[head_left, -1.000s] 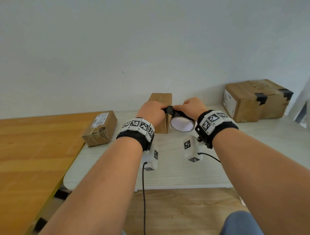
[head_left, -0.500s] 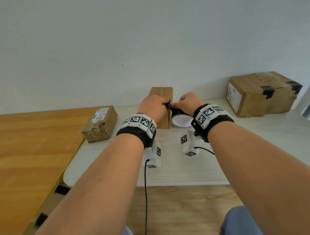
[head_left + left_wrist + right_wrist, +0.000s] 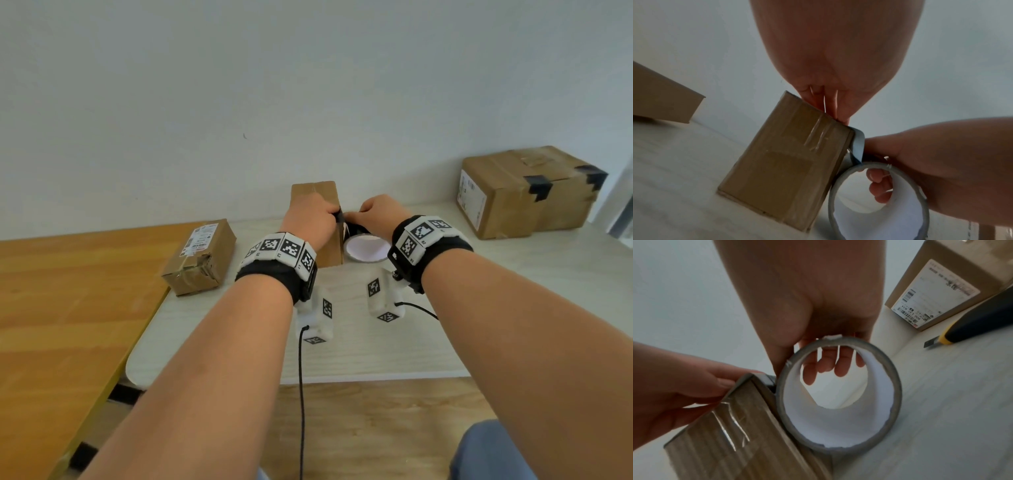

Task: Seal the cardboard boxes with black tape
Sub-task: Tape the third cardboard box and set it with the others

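A tall brown cardboard box [image 3: 317,219] stands upright on the tabletop [image 3: 359,346], black tape roll [image 3: 364,246] touching its right side, free tape end [image 3: 858,144] at its top corner

large box label [image 3: 935,293] — "BOO L37 834", upside down | other print — too blurred

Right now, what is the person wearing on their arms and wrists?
Both forearms are bare, no sleeves. Each wrist carries a black strap topped by a band of white blocks printed with black square markers. A white camera box with the same markers hangs under each wrist, trailing a thin black cable.
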Action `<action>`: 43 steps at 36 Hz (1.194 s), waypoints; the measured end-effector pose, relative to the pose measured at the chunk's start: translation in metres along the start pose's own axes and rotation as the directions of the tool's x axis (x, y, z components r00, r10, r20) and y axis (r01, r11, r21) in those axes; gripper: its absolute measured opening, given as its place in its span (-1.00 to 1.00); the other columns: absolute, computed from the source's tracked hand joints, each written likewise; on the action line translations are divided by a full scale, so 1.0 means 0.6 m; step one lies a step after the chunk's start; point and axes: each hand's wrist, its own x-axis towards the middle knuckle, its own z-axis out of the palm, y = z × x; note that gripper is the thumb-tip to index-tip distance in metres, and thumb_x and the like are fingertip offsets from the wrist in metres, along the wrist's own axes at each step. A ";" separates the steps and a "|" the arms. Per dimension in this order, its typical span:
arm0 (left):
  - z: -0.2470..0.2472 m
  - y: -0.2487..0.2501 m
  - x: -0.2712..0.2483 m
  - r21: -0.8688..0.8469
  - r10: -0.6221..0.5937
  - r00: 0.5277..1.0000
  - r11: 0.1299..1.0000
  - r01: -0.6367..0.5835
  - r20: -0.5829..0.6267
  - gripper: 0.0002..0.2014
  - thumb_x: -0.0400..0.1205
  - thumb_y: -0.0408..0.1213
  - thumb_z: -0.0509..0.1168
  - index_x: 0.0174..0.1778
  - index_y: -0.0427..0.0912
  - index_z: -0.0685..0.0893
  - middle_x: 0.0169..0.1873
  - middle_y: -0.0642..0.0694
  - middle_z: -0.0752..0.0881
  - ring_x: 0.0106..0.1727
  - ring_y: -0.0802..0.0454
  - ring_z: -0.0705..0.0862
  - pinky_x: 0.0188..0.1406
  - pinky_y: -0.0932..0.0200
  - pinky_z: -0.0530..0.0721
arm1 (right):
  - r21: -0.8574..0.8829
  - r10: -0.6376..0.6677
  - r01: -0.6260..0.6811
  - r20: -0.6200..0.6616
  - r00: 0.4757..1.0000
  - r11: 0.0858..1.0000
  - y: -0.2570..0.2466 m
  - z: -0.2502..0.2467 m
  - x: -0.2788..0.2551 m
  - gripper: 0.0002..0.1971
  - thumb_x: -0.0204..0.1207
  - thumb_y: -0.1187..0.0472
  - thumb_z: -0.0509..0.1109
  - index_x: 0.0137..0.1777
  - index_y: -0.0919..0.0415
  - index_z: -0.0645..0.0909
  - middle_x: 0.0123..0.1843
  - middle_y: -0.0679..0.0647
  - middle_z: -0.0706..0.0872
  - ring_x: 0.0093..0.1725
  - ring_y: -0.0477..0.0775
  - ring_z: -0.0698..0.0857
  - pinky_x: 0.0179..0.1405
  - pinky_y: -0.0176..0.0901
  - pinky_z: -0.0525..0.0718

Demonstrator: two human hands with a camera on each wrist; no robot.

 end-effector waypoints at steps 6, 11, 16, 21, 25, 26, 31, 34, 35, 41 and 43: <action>-0.003 -0.008 0.003 -0.105 -0.047 0.997 0.994 0.040 -0.066 -0.63 0.69 -0.41 0.07 0.25 -0.11 0.72 0.26 -0.07 0.70 0.27 -0.06 0.63 0.25 0.14 0.53 | 0.059 0.030 -0.030 -0.004 1.000 0.998 0.004 -0.012 0.005 -0.67 0.50 -0.04 0.43 -0.14 0.28 0.63 -0.35 0.05 0.57 -0.27 0.04 0.56 -0.36 -0.21 0.49; 0.006 -0.009 0.010 -0.121 -0.055 0.991 0.992 0.041 -0.121 -0.66 0.71 -0.35 0.09 0.26 -0.10 0.72 0.29 -0.03 0.69 0.29 0.00 0.63 0.25 0.21 0.50 | 0.013 0.017 -0.018 0.012 1.000 1.000 -0.003 -0.006 0.011 -0.66 0.41 -0.03 0.50 -0.14 0.29 0.69 -0.24 0.12 0.65 -0.24 0.08 0.59 -0.22 -0.13 0.55; 0.012 -0.011 0.007 -0.096 -0.023 0.988 0.995 0.009 -0.152 -0.66 0.70 -0.37 0.09 0.09 -0.17 0.80 0.08 -0.10 0.77 0.12 -0.08 0.69 0.14 0.10 0.62 | -0.035 0.001 0.000 0.028 1.000 0.999 -0.013 0.000 0.016 -0.76 0.44 0.07 0.48 -0.22 0.25 0.59 -0.25 0.11 0.61 -0.25 0.08 0.55 -0.25 -0.13 0.51; 0.015 -0.013 0.007 -0.101 -0.013 0.990 0.995 -0.001 -0.141 -0.66 0.69 -0.37 0.08 0.07 -0.22 0.80 0.05 -0.14 0.78 0.08 -0.12 0.69 0.14 0.02 0.64 | -0.043 -0.022 0.023 0.012 1.000 0.999 -0.010 0.004 0.016 -0.79 0.45 0.10 0.45 -0.22 0.25 0.60 -0.25 0.13 0.62 -0.25 0.08 0.57 -0.26 -0.12 0.53; 0.017 -0.014 0.008 -0.088 -0.013 0.993 0.996 0.003 -0.114 -0.67 0.67 -0.39 0.08 -0.02 -0.28 0.79 -0.07 -0.20 0.78 -0.02 -0.16 0.70 0.06 -0.06 0.66 | -0.041 -0.046 0.045 -0.004 0.999 0.998 -0.005 0.007 0.013 -0.79 0.49 0.10 0.41 -0.22 0.26 0.60 -0.25 0.14 0.62 -0.24 0.09 0.57 -0.23 -0.11 0.53; 0.018 -0.014 0.008 -0.086 -0.014 0.993 0.996 0.004 -0.115 -0.68 0.67 -0.39 0.08 -0.05 -0.29 0.79 -0.10 -0.21 0.78 -0.04 -0.17 0.70 0.04 -0.06 0.67 | -0.034 -0.052 0.052 -0.008 0.999 0.998 -0.003 0.008 0.013 -0.78 0.50 0.09 0.40 -0.21 0.26 0.60 -0.26 0.14 0.61 -0.24 0.09 0.56 -0.24 -0.12 0.53; 0.020 -0.007 0.002 -0.084 -0.026 0.990 0.996 0.014 -0.138 -0.67 0.69 -0.39 0.07 -0.02 -0.28 0.78 -0.07 -0.20 0.75 -0.11 -0.07 0.64 0.02 0.01 0.62 | -0.011 -0.074 0.073 -0.070 0.995 0.997 0.007 0.013 0.006 -0.65 0.66 0.02 0.23 -0.28 0.24 0.50 -0.38 0.05 0.54 -0.33 0.07 0.50 -0.42 -0.19 0.39; 0.023 -0.001 -0.002 -0.095 -0.033 0.985 0.995 0.017 -0.172 -0.66 0.69 -0.40 0.05 0.07 -0.29 0.77 0.01 -0.20 0.75 -0.01 -0.08 0.66 0.09 0.01 0.63 | 0.017 -0.038 0.042 -0.175 0.984 0.999 0.015 0.009 0.002 -0.67 0.70 0.07 0.11 -0.23 0.24 0.45 -0.35 0.04 0.49 -0.23 0.12 0.51 -0.30 -0.15 0.39; 0.025 0.002 -0.003 -0.101 -0.032 0.983 0.995 0.014 -0.183 -0.65 0.69 -0.41 0.05 0.08 -0.30 0.77 0.02 -0.21 0.76 0.03 -0.11 0.67 0.09 0.02 0.63 | 0.030 -0.025 0.031 -0.208 0.978 0.999 0.019 0.004 0.001 -0.71 0.70 0.08 0.10 -0.16 0.25 0.47 -0.30 0.07 0.53 -0.18 0.13 0.53 -0.23 -0.13 0.40; 0.034 0.021 -0.006 -0.140 -0.049 0.977 0.990 0.020 -0.206 -0.65 0.68 -0.44 0.05 0.06 -0.32 0.77 0.00 -0.22 0.75 -0.02 -0.08 0.65 -0.08 0.18 0.52 | 0.039 0.022 -0.013 -0.235 0.972 0.999 0.053 -0.033 -0.012 -0.74 0.64 0.15 0.18 0.14 0.27 0.60 0.06 0.17 0.70 0.00 0.16 0.64 -0.09 -0.10 0.53; 0.036 0.031 -0.004 -0.150 -0.049 0.979 0.988 0.019 -0.196 -0.66 0.68 -0.43 0.05 0.06 -0.32 0.77 0.02 -0.21 0.75 0.04 -0.11 0.66 -0.05 0.17 0.52 | 0.002 0.041 -0.042 -0.240 0.970 0.999 0.066 -0.046 -0.020 -0.77 0.61 0.18 0.22 0.13 0.26 0.61 0.07 0.17 0.71 0.01 0.16 0.64 -0.11 -0.12 0.51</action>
